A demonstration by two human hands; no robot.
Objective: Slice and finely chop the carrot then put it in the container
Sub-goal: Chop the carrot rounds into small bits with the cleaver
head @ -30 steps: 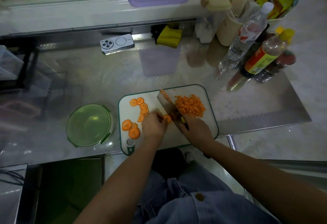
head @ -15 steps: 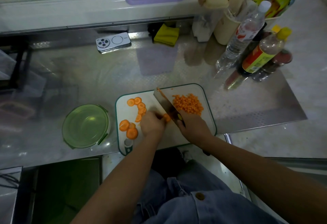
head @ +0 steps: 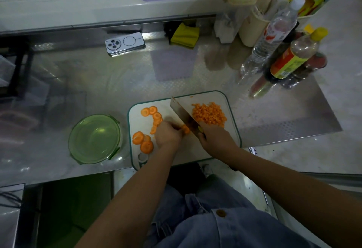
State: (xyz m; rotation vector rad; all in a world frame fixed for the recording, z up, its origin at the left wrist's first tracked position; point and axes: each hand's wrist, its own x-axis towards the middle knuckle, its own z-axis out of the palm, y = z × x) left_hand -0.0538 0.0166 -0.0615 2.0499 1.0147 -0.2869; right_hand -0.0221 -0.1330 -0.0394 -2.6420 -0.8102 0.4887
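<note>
**Head view: carrot chopping on board**

Pinning a carrot piece (head: 185, 129) mid-board (head: 137, 123) under curled left hand (head: 168, 136) fingers. Gripping knife (head: 181, 111) handle in wrapped right hand (head: 215, 140), blade against the piece, tip toward far edge. Slices (head: 146, 143) along board's left edge, dice (head: 209, 114) by far right corner. Container (head: 94, 140) just left of board, at counter (head: 98, 83) near edge.

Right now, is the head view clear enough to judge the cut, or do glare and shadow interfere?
Head view: dim overall; the steel counter shows soft glare and reflections; wide-angle bends the edges; the carrot piece at the left hand and the knife look slightly blurred; chopped pile and slices on the board read clearly.
</note>
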